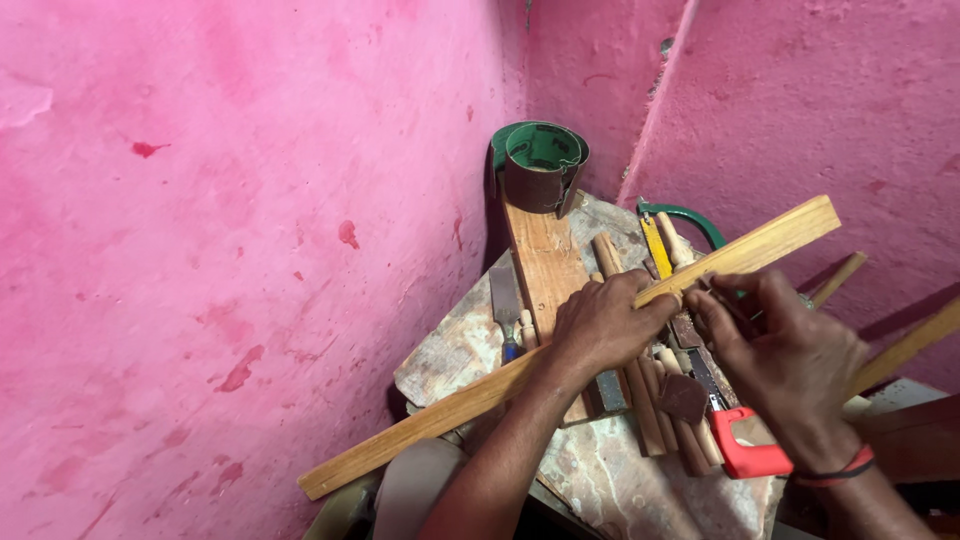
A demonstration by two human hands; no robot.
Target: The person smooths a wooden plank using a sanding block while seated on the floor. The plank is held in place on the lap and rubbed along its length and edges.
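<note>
Across the cluttered desk (480, 345), a long wooden strip (760, 243) runs diagonally from lower left to upper right. Left hand (603, 325) presses down on its middle, fingers curled over the edge. Right hand (785, 345) sits just beside, fingers closed near the strip; what it holds cannot be told. Beneath lie wooden dowels (655, 400) and a red-handled saw (745, 450).

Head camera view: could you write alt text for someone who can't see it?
Two bare hands work a long wooden strip laid slantwise over a cluttered stone slab; the left hand presses it down, the right hand pinches it. Beneath lie a red-handled saw, wooden pegs and a sandpaper roll, against pink walls.
</note>
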